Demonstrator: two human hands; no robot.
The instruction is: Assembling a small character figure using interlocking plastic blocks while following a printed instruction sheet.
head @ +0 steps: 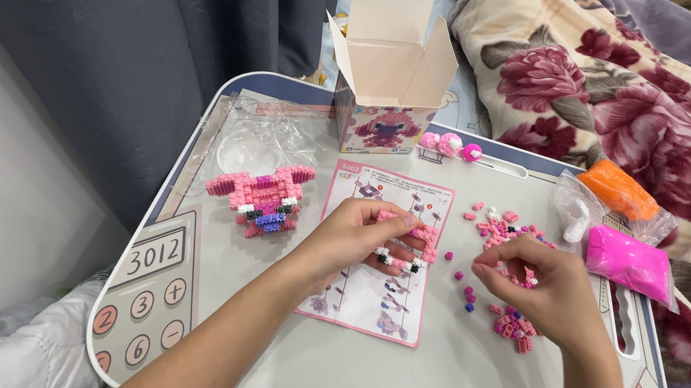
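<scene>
My left hand (pixel 362 240) grips a small pink block assembly (pixel 408 250) with black and white bits, held over a pink-bordered instruction sheet (pixel 375 302). Just right of it, my right hand (pixel 544 289) hovers over a scatter of loose pink bricks (pixel 507 230), fingertips pinched together as if on a tiny piece that I cannot make out. A finished pink block figure (pixel 266 196) with a purple patch lies on the tray to the left.
The work sits on a grey lap tray (pixel 391 385) with a printed calculator picture at its left. An open cardboard box (pixel 387 92) stands at the back, clear plastic wrap (pixel 267 142) beside it. Orange (pixel 621 189) and pink bags (pixel 629 261) lie right; a floral blanket beyond.
</scene>
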